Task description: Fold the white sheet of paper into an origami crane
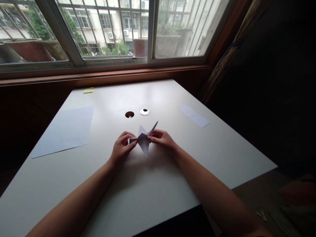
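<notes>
A white folded paper crane [143, 140] is held just above the middle of the table, its two wings spread, one pointing away from me and one toward me. My left hand [123, 144] pinches it at the left, by the bent, narrow end that looks like its head and neck. With thumb and fingers closed, my right hand [161, 140] grips the base of the slim pointed tail, which sticks up to the right. Parts of the fingers behind the paper are hidden.
On the white table [153, 197], sheets of white paper [65, 130] lie at the left and a creased paper strip [194, 116] at the right. Yellow sticky notes [88, 90] sit at the far left corner. A round hole [129, 114] and a metal ring cover [144, 112] lie beyond my hands.
</notes>
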Demonstrator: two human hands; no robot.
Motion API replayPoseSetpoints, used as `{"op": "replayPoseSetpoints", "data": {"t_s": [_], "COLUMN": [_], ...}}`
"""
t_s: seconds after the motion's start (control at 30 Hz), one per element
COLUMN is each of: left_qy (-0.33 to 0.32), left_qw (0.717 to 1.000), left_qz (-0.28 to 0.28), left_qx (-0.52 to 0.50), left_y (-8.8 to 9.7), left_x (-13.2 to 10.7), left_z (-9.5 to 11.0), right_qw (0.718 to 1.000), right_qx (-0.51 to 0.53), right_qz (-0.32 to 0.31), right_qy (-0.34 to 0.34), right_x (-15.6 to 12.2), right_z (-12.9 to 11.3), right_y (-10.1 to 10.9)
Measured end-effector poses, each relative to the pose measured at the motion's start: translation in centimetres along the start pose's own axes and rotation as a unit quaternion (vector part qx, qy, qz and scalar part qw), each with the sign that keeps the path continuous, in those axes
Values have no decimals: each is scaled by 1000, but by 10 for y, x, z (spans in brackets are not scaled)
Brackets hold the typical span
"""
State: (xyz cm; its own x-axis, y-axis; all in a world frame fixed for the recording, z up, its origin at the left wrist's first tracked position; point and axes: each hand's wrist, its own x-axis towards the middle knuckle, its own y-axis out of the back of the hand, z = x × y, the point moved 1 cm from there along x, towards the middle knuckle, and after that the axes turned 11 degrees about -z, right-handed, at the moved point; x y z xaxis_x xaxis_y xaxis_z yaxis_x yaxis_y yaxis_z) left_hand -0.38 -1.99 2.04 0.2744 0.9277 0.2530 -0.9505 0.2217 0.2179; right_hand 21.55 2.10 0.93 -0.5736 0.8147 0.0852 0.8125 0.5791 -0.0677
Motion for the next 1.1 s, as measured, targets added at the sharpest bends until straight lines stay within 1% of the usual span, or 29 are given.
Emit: {"op": "replayPoseSetpoints", "data": {"t_s": [0.23,0.43,0.63,0.83,1.1], "left_qy": [0,4,11,-5,-21], "left_qw": [1000,1000,1000,1000,998], "left_qz": [0,0,-3,11,34], "left_qx": [-2,-7,-17,-4,46], "left_y": [-2,-2,-1,-1,-2], "left_x": [1,2,2,2,0], "left_z": [1,2,0,-3,0], "right_qw": [998,997,997,997,996], "right_qx": [7,7,6,6,-53], "right_qz": [28,52,49,43,39], "right_qy": [50,59,61,61,62], "right_x": [0,0,1,1,1], "right_z": [-2,-4,-2,-2,0], "right_y": [-1,-1,1,0,3]}}
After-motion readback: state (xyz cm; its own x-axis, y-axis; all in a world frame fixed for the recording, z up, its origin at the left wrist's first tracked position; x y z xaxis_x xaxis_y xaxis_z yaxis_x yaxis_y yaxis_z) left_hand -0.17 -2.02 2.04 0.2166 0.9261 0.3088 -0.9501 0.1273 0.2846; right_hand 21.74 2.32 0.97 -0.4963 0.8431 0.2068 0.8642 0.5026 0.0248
